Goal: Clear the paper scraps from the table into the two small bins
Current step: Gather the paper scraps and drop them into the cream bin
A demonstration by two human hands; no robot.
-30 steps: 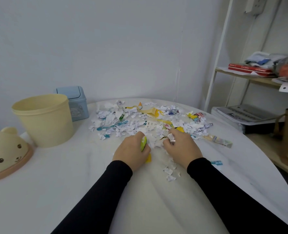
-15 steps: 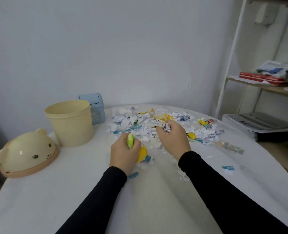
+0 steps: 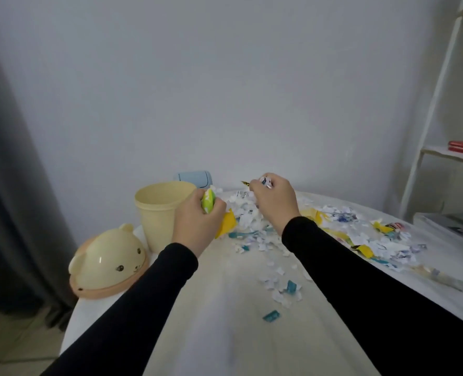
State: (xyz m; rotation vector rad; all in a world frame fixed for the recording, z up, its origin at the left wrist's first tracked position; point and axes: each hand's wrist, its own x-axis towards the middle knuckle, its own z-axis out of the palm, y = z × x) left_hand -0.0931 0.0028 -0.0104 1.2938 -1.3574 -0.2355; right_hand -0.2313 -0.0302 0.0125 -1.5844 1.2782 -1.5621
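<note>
Surface (image 3: 224, 321) is round and white. Paper scraps (image 3: 341, 240) are spread across its far and right part, with a thin trail (image 3: 279, 283) running toward the near side. Most of the job is left, by my read.

Yellow bin (image 3: 159, 213) is open-topped at far left; its bear-face lid (image 3: 108, 259) lies on the surface just beside it. Blue bin (image 3: 195, 178) sits behind the yellow one, mostly hidden; can't tell if its flap is open.

Left hand (image 3: 197, 226): grip closed in a fist round a green-and-white scrap (image 3: 208, 202), with a yellow piece (image 3: 226, 223) sticking out underneath. It's raised right at the yellow bin's rim.

Right hand (image 3: 275, 203): grip closed on a wad of white printed scraps (image 3: 265, 181), raised above the far part of the pile and a bit further from the bins.

Step in hand looks like the carry-and-dump. To do it well:
- Get each fist fully over a bin mouth before letting go; release at the rim and bits will land on the surface.
- Go low over the opening. Light paper flutters and drifts.
- The dangling yellow piece is likely to drop first, so lead with it over the bin.
- Left hand to the yellow bin. Right hand either follows it or takes the blue one, if the flap gives way.
- Next rounds: sweep the loose trail toward the pile before scooping, fewer trips.
</note>
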